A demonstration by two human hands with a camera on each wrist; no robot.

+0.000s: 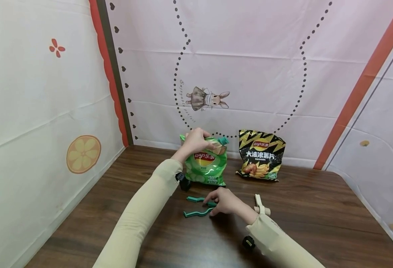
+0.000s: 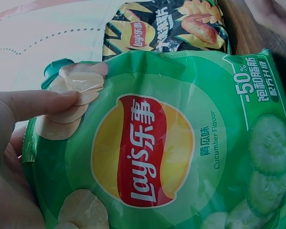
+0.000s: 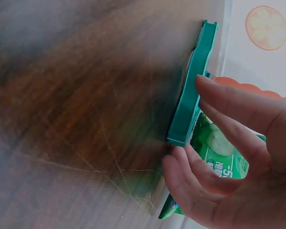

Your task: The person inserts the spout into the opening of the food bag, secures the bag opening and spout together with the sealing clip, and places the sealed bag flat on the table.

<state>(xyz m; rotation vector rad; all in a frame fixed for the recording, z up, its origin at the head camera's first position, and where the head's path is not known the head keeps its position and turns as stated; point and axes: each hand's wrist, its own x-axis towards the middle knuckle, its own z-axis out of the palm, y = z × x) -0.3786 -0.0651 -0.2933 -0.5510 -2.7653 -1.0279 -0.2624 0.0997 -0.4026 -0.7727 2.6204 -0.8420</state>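
My left hand (image 1: 196,141) pinches the folded top of a green Lay's chip bag (image 1: 204,167), thumb in front and the other fingers behind. A teal clip end (image 2: 57,69) sticks out at the bag's top corner. Below it, my right hand (image 1: 224,201) is low over the table with loosely bent fingers around a green bag clip (image 3: 193,90); the thumb tip appears to touch the clip's edge. Seen from the head, two green strips lie apart on the wood; my hand hides whether they join.
To the right of the green bag stands a black and yellow Lay's bag (image 1: 261,156). A cream-coloured clip (image 1: 260,206) lies beside my right forearm. Behind the brown wooden table (image 1: 316,212) hangs a printed cloth (image 1: 250,82), with more cloth at both sides.
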